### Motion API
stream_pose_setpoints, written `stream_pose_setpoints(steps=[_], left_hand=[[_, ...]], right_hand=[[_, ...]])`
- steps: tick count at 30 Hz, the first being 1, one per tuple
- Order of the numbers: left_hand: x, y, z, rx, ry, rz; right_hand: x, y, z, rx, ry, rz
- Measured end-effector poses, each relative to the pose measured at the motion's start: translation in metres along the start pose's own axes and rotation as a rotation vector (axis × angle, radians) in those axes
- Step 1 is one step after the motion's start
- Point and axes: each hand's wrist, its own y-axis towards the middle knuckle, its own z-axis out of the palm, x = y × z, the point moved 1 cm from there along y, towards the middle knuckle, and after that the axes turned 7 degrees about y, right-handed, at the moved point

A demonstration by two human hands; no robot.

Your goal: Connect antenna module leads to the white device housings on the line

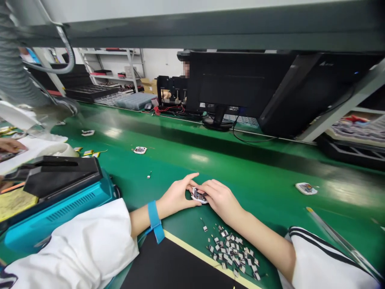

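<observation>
Between my two hands is a small white-rimmed electronic device (198, 196) with its dark insides facing up, just above the green mat. My left hand (178, 195), with a blue strap (154, 218) on its wrist, grips the device's left edge between thumb and fingers. The fingers of my right hand (221, 198) are bent over the device's right side and touch its inside; whether they pinch a small part is hidden. Close below my right hand lies a pile of small silvery parts with short leads (231, 251).
Similar white-rimmed devices lie at the far left (140, 150) and right (306, 188). Tweezers (339, 237) rest beside my right forearm. A blue and black machine (66, 200) stands left, near another person's hand (10, 145). A monitor (231, 80) stands behind the bench.
</observation>
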Motion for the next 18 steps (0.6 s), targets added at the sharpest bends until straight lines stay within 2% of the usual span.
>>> stream_pose_setpoints(steps=[4,7,11,14,18], left_hand=[[-0.003,0.0,0.0,-0.047,0.157,0.012],[-0.007,0.0,0.0,-0.061,0.195,0.028],[-0.009,-0.001,0.001,-0.079,0.058,0.001],[-0.009,-0.002,0.001,-0.087,-0.049,-0.017],[-0.008,-0.003,-0.001,-0.083,-0.102,-0.027]], right_hand=[[0.007,0.001,-0.003,-0.018,-0.182,0.07],[0.008,0.003,-0.005,-0.035,-0.198,0.082],[0.003,0.003,-0.004,-0.121,0.065,0.1],[-0.001,0.003,-0.002,-0.2,0.324,0.195],[-0.002,0.003,0.003,-0.243,0.481,0.33]])
